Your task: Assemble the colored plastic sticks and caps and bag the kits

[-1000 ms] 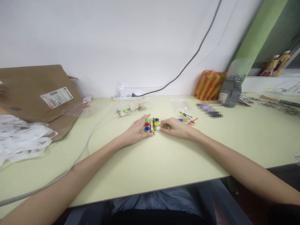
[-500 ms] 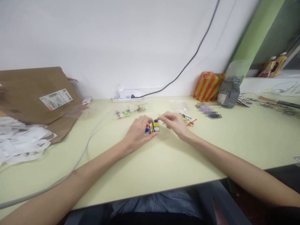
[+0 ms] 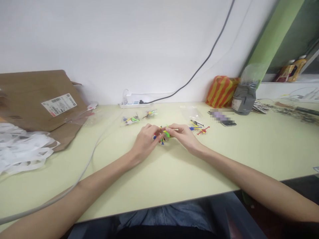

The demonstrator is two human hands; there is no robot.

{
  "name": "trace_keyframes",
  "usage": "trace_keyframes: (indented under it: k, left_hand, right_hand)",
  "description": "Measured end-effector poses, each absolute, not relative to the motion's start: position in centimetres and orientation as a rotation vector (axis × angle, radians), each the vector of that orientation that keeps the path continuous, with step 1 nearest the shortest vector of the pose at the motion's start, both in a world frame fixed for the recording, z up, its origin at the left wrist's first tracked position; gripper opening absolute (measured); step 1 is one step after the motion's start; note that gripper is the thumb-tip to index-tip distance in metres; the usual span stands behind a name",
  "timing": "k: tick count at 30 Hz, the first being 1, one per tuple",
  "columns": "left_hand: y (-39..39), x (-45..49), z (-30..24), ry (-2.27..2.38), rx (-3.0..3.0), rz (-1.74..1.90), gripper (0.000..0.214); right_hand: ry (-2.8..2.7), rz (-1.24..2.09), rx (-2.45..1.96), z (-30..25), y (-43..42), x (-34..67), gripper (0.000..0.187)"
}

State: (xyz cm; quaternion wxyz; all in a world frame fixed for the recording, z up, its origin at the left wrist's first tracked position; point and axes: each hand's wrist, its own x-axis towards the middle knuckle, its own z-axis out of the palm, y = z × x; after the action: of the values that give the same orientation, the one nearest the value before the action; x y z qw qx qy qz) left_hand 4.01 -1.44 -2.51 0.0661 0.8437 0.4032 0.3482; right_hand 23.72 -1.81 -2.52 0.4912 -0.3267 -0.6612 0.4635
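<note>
My left hand (image 3: 147,141) is closed, its thumb and forefinger pinched at a bright green plastic piece (image 3: 166,134). From the other side, my right hand (image 3: 185,136) pinches the same green piece between thumb and fingertips. Below and behind it, partly covered by my left fingers, is a cluster of small round-topped coloured pots (image 3: 155,137) with thin coloured sticks among them; a blue stick end (image 3: 162,143) pokes out toward me. Just right of my right hand lies a loose pile of thin plastic pieces in black, blue, yellow and red (image 3: 203,130).
Two small bags of coloured parts (image 3: 131,119) lie farther back, near a power strip (image 3: 132,105). A clear plastic bag (image 3: 191,113), a phone (image 3: 228,123) and a striped bag (image 3: 219,92) are right. Cardboard packaging (image 3: 32,99), white strips (image 3: 22,149) and a grey cable (image 3: 93,154) are left.
A green piece now shows between both hands, covering part of the pots. My right hand has dropped slightly toward me, and my left fingers have come in closer to it.
</note>
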Motion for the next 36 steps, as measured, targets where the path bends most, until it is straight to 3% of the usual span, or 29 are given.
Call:
trace_keyframes:
  k: [12, 23, 36]
  left_hand:
    - [-1.6, 3.9, -2.2, 1.106, 2.622, 0.999, 0.020]
    - [-1.9, 4.2, -2.4, 1.067, 2.537, 1.052, 0.010]
    - [-2.4, 4.4, -2.0, 1.016, 2.580, 1.138, 0.012]
  right_hand:
    - [-1.606, 1.171, -0.702, -2.9, -1.3, 24.0, 0.040]
    - [-1.694, 1.209, -0.652, -2.9, -1.5, 23.6, 0.035]
    - [-1.743, 1.232, -0.686, -2.3, -2.0, 23.7, 0.037]
